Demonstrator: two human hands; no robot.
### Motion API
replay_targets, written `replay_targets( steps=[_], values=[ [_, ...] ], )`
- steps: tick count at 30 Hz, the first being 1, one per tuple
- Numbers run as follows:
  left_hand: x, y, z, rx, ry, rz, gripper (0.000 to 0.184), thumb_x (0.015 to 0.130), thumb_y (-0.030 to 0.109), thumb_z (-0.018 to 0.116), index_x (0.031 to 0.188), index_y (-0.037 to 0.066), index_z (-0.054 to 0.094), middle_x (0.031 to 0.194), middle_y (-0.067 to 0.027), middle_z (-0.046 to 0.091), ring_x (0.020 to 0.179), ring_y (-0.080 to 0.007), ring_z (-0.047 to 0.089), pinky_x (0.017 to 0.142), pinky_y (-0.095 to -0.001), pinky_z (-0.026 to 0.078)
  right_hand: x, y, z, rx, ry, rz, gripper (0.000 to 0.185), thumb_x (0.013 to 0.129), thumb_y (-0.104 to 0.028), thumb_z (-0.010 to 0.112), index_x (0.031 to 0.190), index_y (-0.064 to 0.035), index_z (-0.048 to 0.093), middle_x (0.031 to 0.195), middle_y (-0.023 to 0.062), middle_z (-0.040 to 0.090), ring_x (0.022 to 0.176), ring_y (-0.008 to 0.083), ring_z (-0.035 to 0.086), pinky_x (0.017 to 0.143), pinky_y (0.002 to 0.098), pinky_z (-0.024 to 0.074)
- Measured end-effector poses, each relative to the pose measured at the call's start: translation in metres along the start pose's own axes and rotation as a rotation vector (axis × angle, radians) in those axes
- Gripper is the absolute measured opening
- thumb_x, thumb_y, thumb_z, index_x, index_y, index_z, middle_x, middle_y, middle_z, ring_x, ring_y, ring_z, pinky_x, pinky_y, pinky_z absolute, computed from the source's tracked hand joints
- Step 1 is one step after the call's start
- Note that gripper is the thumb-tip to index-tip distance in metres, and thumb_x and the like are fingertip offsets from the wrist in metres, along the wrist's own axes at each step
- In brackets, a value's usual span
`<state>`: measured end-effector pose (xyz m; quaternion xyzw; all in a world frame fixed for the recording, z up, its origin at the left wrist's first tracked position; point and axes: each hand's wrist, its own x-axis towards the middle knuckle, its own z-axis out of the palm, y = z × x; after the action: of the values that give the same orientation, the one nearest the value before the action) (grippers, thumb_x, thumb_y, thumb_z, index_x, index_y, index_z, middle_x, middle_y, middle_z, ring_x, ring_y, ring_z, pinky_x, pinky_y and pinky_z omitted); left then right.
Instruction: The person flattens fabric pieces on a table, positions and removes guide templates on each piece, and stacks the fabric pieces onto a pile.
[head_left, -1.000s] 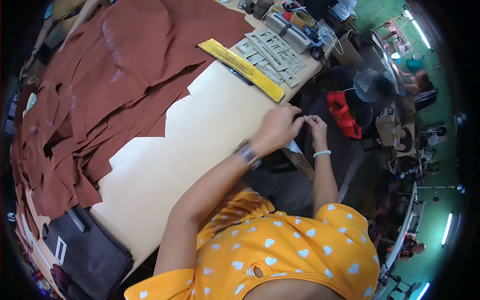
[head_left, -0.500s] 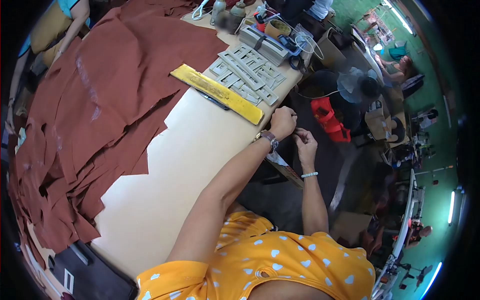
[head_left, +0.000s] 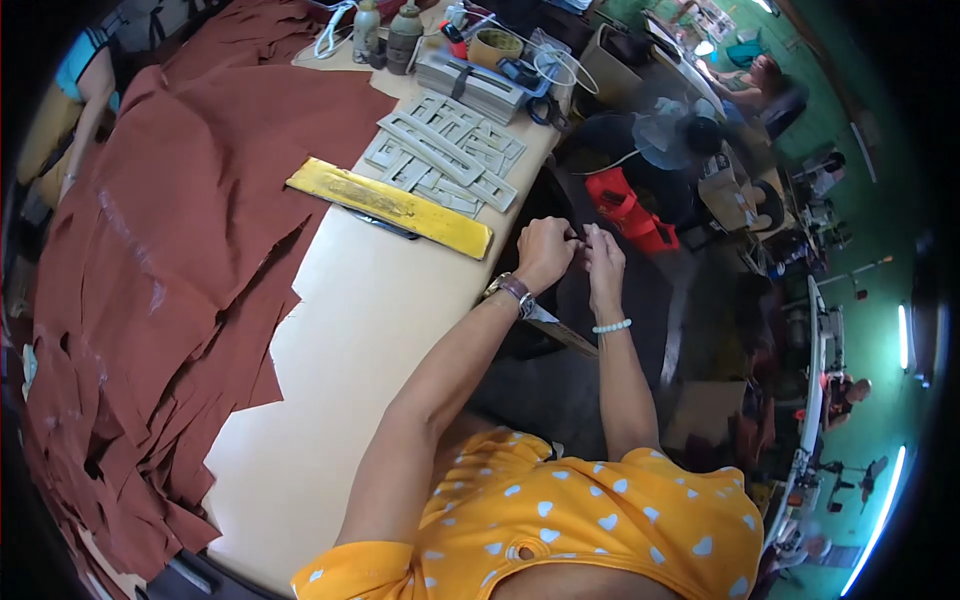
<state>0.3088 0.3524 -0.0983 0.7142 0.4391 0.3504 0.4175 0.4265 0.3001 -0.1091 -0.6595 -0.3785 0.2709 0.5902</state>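
My left hand (head_left: 545, 253), with a watch (head_left: 517, 293) at its wrist, is closed in a pinch just off the table's right edge. Close beside it, my right hand (head_left: 604, 265) is also closed, below a pale bead bracelet (head_left: 612, 326). The fingertips of both hands nearly meet around something small and dark that I cannot make out. A yellow bar (head_left: 390, 208) lies on the table to the left of my hands. Behind it are several pale slotted templates (head_left: 450, 150) in a loose pile.
Reddish-brown leather sheets (head_left: 190, 220) cover the left of the cream table (head_left: 330, 400). Bundled strips (head_left: 470, 88), bottles (head_left: 405, 38) and a tape roll (head_left: 496, 47) stand at the back. A red object (head_left: 628, 210) lies beyond my hands. Another person's arm (head_left: 88, 125) shows at far left.
The view has shifted, so the table and its things sit further left. My hands have risen slightly, and my right hand has turned more upright, still close to the left.
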Motion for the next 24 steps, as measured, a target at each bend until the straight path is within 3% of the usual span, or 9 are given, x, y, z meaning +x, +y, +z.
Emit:
replay_targets(
  steps=[3, 6, 9, 12, 14, 17, 20, 23, 24],
  values=[
    [0.001, 0.001, 0.000, -0.001, 0.009, -0.034, 0.025, 0.065, 0.023, 0.078, 0.075, 0.003, 0.066, 0.073, -0.0182, 0.065, 0.073, -0.0341, 0.065, 0.066, -0.0413, 0.051, 0.003, -0.010, -0.002, 0.083, 0.005, 0.153, 0.024, 0.089, -0.027, 0.059, 0.086, -0.0031, 0.063, 0.073, 0.0000, 0.057, 0.063, 0.0046, 0.049, 0.055, 0.0197, 0.0366],
    [0.003, 0.000, 0.002, 0.008, 0.009, -0.033, 0.030, 0.063, 0.025, 0.080, 0.072, 0.003, 0.062, 0.070, -0.0179, 0.064, 0.072, -0.0342, 0.064, 0.064, -0.0420, 0.050, 0.011, -0.011, -0.002, -0.090, -0.025, 0.160, 0.025, 0.085, -0.029, 0.063, 0.078, -0.0053, 0.061, 0.065, -0.0032, 0.052, 0.056, 0.0031, 0.044, 0.048, 0.0204, 0.0323],
    [0.004, -0.001, 0.004, 0.029, -0.005, -0.017, 0.031, 0.063, 0.026, 0.080, 0.073, 0.002, 0.062, 0.070, -0.0183, 0.064, 0.072, -0.0344, 0.064, 0.063, -0.0424, 0.050, 0.024, -0.003, -0.005, -0.249, -0.087, 0.168, 0.019, 0.086, -0.024, 0.061, 0.078, -0.0073, 0.059, 0.060, -0.0049, 0.049, 0.052, 0.0032, 0.049, 0.042, 0.0170, 0.0314],
    [0.002, 0.001, 0.001, 0.029, -0.002, -0.016, 0.032, 0.063, 0.026, 0.080, 0.072, 0.002, 0.062, 0.069, -0.0184, 0.063, 0.072, -0.0348, 0.064, 0.062, -0.0430, 0.049, 0.031, 0.000, -0.008, -0.145, -0.126, 0.284, 0.016, 0.081, -0.020, 0.063, 0.073, -0.0067, 0.060, 0.063, -0.0038, 0.050, 0.051, 0.0056, 0.043, 0.044, 0.0210, 0.0322],
    [0.000, 0.002, -0.003, 0.017, 0.003, -0.019, 0.031, 0.063, 0.026, 0.079, 0.070, 0.001, 0.062, 0.068, -0.0184, 0.063, 0.071, -0.0351, 0.064, 0.062, -0.0437, 0.049, 0.033, -0.005, -0.013, -0.161, -0.085, 0.311, 0.013, 0.081, -0.018, 0.062, 0.074, -0.0072, 0.061, 0.065, -0.0031, 0.052, 0.054, 0.0064, 0.046, 0.047, 0.0217, 0.0351],
    [0.002, -0.002, -0.004, 0.053, 0.035, -0.076, 0.027, 0.069, 0.022, 0.075, 0.082, 0.002, 0.062, 0.075, -0.0186, 0.064, 0.075, -0.0356, 0.064, 0.065, -0.0431, 0.050, 0.043, 0.011, -0.029, 0.054, -0.020, 0.328, 0.010, 0.080, -0.018, 0.062, 0.076, -0.0079, 0.062, 0.070, -0.0015, 0.056, 0.061, 0.0085, 0.050, 0.055, 0.0243, 0.0392],
    [0.002, -0.007, -0.002, 0.240, 0.081, -0.062, 0.029, 0.077, 0.010, 0.063, 0.105, 0.007, 0.058, 0.107, -0.0191, 0.061, 0.080, -0.0365, 0.064, 0.067, -0.0435, 0.052, 0.049, 0.030, -0.046, 0.315, 0.038, 0.390, 0.015, 0.080, -0.018, 0.062, 0.088, -0.0059, 0.064, 0.087, 0.0038, 0.063, 0.080, 0.0158, 0.057, 0.075, 0.0312, 0.0448],
    [-0.005, -0.005, 0.000, 0.342, 0.039, -0.016, 0.045, 0.080, 0.006, 0.056, 0.124, 0.013, 0.049, 0.135, -0.0200, 0.039, 0.108, -0.0388, 0.053, 0.080, -0.0467, 0.049, 0.043, 0.018, -0.051, 0.508, 0.058, 0.483, 0.025, 0.081, -0.019, 0.061, 0.099, -0.0021, 0.062, 0.100, 0.0065, 0.065, 0.093, 0.0207, 0.060, 0.086, 0.0351, 0.0455],
    [-0.007, -0.009, 0.003, 0.437, 0.027, 0.130, 0.049, 0.080, 0.006, 0.055, 0.127, 0.015, 0.047, 0.138, -0.0198, 0.033, 0.114, -0.0395, 0.046, 0.084, -0.0496, 0.047, 0.044, 0.018, -0.053, 0.543, 0.044, 0.493, 0.024, 0.081, -0.019, 0.061, 0.099, -0.0026, 0.062, 0.100, 0.0064, 0.065, 0.093, 0.0203, 0.060, 0.086, 0.0344, 0.0455]
  ],
)
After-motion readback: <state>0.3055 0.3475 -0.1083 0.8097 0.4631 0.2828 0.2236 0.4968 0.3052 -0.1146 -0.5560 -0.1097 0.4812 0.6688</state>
